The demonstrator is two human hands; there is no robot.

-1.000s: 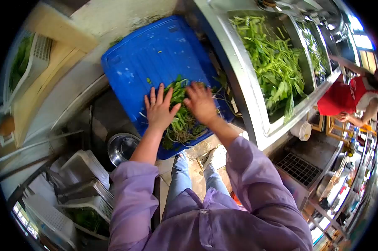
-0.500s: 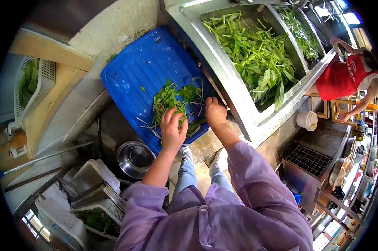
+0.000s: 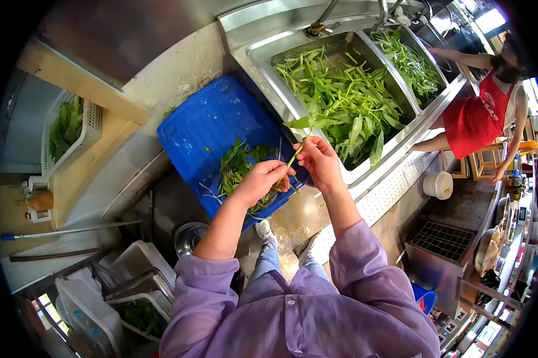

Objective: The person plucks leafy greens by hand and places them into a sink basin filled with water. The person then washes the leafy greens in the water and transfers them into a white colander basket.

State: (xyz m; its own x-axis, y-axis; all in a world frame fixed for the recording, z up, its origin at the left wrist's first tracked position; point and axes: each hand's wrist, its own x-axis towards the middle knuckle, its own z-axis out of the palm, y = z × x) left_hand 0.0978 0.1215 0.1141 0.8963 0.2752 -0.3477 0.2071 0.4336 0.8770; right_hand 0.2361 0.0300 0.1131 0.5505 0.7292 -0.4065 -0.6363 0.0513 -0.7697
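Observation:
A single leafy green stem (image 3: 294,156) runs between my two hands, above the right side of a blue plastic lid or tray (image 3: 191,128). My left hand (image 3: 260,181) pinches its lower end, and my right hand (image 3: 320,160) grips it higher up, near the leaf. Below my hands, a small heap of greens (image 3: 236,167) with pale roots and loose stems lies on the blue plastic. To the right, a steel sink basin holds a large pile of cut leafy greens (image 3: 346,95) with thick stems.
A second basin holds more greens (image 3: 406,62). A person in a red apron (image 3: 474,122) stands at right, near a white bucket (image 3: 438,185). A steel bowl (image 3: 189,237) and white baskets (image 3: 90,307) sit at lower left. Another basket (image 3: 91,128) of greens rests on a shelf.
My hands have risen from the heap on the blue plastic and come together, now with a green stem between them. The view has shifted, and the person in red has turned.

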